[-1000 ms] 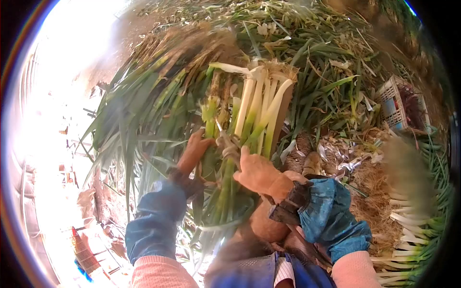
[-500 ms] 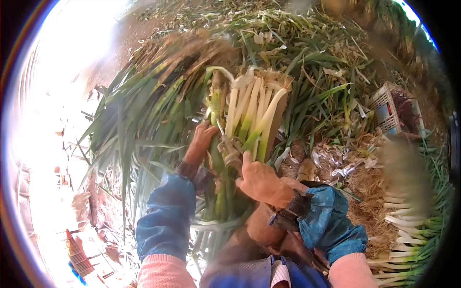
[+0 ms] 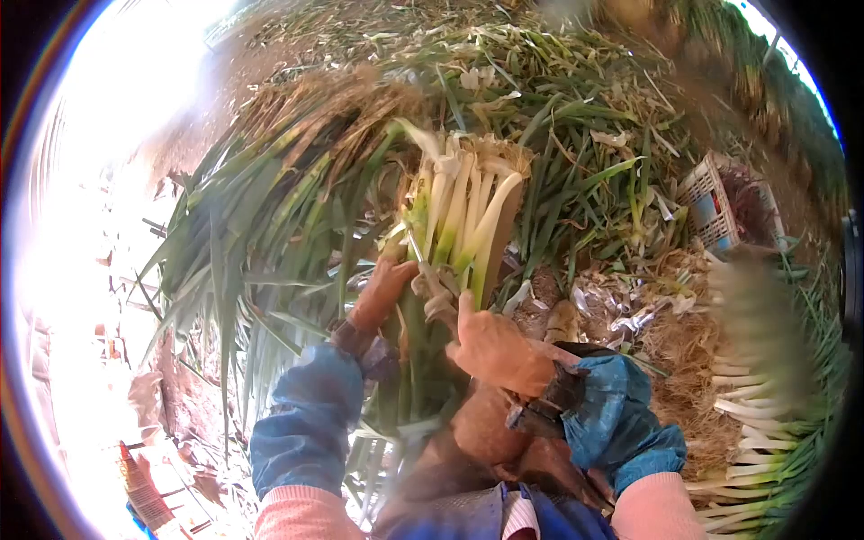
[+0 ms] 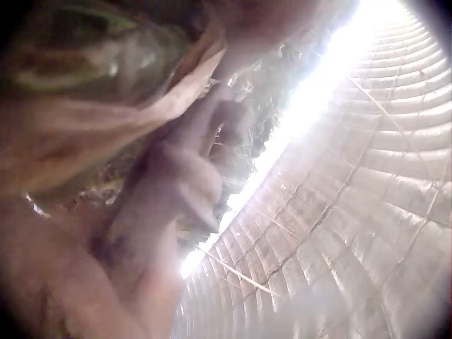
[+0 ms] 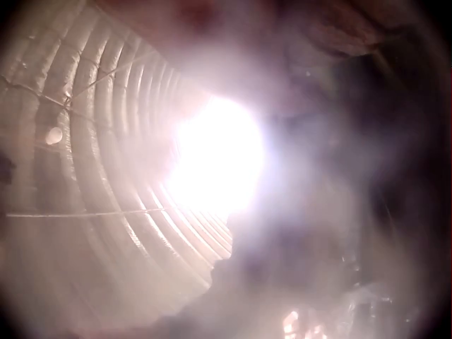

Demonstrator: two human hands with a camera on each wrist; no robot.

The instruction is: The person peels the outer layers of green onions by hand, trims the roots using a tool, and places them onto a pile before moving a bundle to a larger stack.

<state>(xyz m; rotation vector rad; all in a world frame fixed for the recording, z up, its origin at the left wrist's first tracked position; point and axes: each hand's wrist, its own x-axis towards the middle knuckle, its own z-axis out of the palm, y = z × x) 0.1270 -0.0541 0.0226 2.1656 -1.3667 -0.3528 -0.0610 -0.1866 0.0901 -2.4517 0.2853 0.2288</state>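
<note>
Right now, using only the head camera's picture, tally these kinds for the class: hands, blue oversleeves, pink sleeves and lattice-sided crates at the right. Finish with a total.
Left hand and right hand: 2
Left blue oversleeve and right blue oversleeve: 2
Left pink sleeve and right pink sleeve: 2
Lattice-sided crate: 1
Total: 7

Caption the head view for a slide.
Bare left hand grips a leafy green leek; bare right hand holds a pale slim-tipped tool beside bunched white-stemmed leeks.

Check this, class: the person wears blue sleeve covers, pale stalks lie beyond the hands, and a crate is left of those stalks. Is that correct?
No: the head view shows the crate right of those pale stalks. The rest is correct.
</note>
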